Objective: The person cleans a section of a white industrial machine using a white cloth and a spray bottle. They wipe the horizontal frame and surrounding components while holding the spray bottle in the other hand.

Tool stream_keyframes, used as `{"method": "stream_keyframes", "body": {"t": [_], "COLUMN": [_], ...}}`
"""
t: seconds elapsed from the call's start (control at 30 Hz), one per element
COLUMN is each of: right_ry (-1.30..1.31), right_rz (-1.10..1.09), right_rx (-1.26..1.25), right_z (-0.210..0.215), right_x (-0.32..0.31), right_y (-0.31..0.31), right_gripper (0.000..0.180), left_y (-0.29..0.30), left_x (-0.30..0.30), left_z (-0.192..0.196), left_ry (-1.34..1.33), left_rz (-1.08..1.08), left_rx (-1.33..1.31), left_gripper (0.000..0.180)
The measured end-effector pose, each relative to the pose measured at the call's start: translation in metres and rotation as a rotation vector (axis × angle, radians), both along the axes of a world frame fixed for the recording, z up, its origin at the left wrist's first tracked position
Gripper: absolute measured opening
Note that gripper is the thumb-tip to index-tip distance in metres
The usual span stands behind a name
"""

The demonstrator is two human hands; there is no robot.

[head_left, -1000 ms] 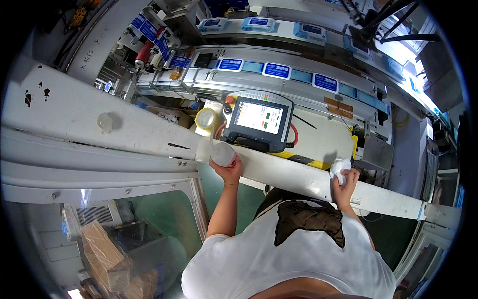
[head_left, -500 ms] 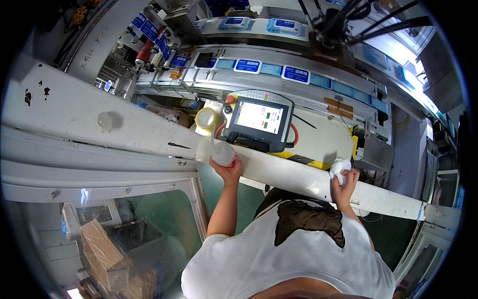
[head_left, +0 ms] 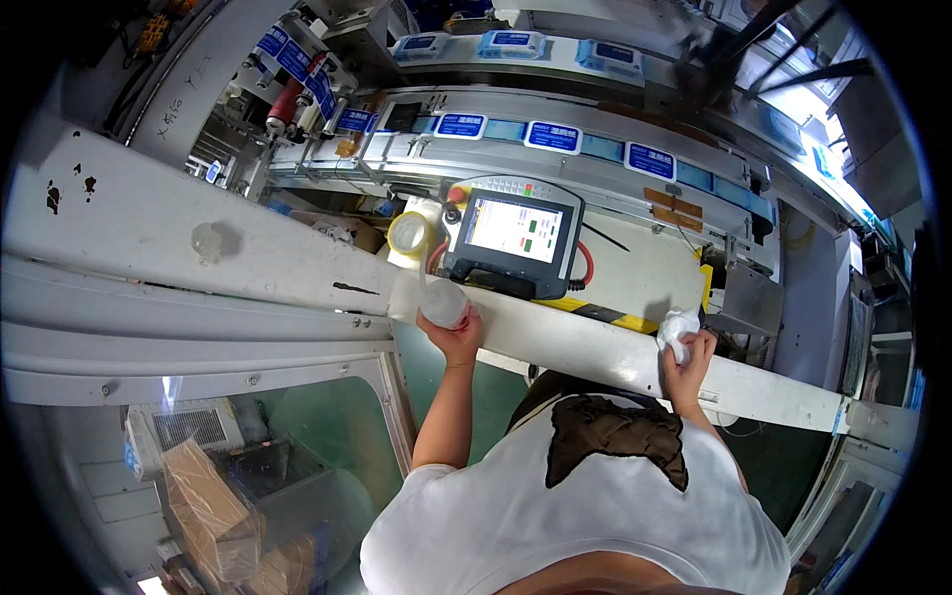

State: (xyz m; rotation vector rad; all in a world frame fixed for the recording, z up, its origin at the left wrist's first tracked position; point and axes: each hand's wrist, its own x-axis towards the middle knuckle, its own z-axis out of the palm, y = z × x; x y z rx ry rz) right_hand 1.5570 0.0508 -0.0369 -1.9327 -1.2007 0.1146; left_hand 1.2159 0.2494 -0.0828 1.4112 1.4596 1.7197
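Note:
My left hand (head_left: 454, 337) is raised to a long white machine beam (head_left: 248, 253) and grips a small clear plastic bottle (head_left: 443, 301) held against the beam's edge. Farther right, my right hand (head_left: 686, 359) is closed around a crumpled white cloth (head_left: 676, 324) pressed on the same beam. A control panel with a lit screen (head_left: 514, 233) sits just behind the beam, between my two hands.
A roll of yellow tape (head_left: 411, 234) lies left of the panel. Behind it runs a machine line with blue-labelled packs (head_left: 551, 136). Below left, a window frame (head_left: 392, 387) shows cardboard boxes (head_left: 203, 511). A metal box (head_left: 742, 297) stands at the right.
Both hands stay where they were on the beam. Only the view has shifted slightly.

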Motion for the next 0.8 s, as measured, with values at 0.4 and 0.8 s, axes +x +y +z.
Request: {"method": "stream_keyframes", "body": {"t": [0.4, 0.8], "right_ry": [0.083, -0.008], "right_rz": [-0.047, -0.116], "right_rx": [-0.005, -0.078], "right_z": [0.003, 0.008], "right_x": [-0.003, -0.008], "right_y": [0.002, 0.005], "right_gripper": [0.028, 0.031], "left_y": [0.045, 0.277], "left_x": [0.007, 0.021], "left_z": [0.088, 0.118], "left_ry": [-0.225, 0.663], "left_rz": [-0.175, -0.535], "left_rx": [-0.02, -0.491], "left_gripper": [0.053, 0.059]}}
